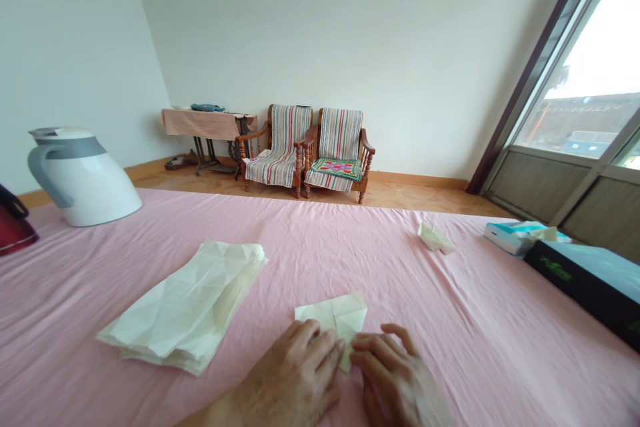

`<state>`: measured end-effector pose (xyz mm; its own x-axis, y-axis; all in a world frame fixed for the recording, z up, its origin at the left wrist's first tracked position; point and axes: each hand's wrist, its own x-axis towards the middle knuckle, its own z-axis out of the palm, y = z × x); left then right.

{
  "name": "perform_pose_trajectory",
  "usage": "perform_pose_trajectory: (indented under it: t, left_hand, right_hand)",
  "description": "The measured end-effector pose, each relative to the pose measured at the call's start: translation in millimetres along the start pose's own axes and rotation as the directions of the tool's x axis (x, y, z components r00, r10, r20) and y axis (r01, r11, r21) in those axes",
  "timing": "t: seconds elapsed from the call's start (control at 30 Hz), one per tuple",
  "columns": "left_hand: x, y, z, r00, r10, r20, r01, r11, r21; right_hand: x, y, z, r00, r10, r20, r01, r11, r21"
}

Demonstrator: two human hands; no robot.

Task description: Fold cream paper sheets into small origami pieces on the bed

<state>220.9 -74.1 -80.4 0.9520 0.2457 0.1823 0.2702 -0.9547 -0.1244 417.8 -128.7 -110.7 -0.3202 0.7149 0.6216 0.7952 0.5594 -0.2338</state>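
A small pale-yellow folded paper (345, 312) lies on the pink tablecloth (310, 247) in front of me, creased, its lower part narrowing to a point. My left hand (297, 367) rests over its lower left part, with bent fingers pressed down on it. From the other side, the bunched fingertips of my right hand (395, 370) hold its right edge; the index finger arches up. Both thumbs are largely hidden. To the left of my hands lies a stack of creased pale paper sheets (185, 303). Another folded paper piece (435, 238) sits farther back on the right.
A white and grey jug (103, 180) stands at the far left, beside a dark red object (13, 223). On the right are a tissue box (505, 237) and a black box (575, 293). Beyond the table stand two wooden armchairs (333, 137) and a cloth-covered side table (200, 123).
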Motion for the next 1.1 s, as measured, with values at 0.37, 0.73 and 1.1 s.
perform_pose_trajectory:
  t: [0.37, 0.73, 1.1]
  left_hand:
    - [16, -2, -13.1, 0.993, 0.115, -0.015, -0.110, 0.976, 0.189]
    - [-1, -9, -3.3, 0.990, 0.011, -0.139, -0.006, 0.999, 0.033]
    - [-18, -4, -20.9, 0.971, -0.187, 0.146, 0.206, 0.970, -0.129]
  right_hand:
    - [4, 5, -7, 0.993, 0.108, -0.044, -0.109, 0.994, -0.009]
    - [4, 10, -4, 0.965, -0.255, 0.066, 0.264, 0.940, -0.215]
    - [2, 20, -3, 0.989, -0.032, 0.143, 0.090, 0.902, -0.422]
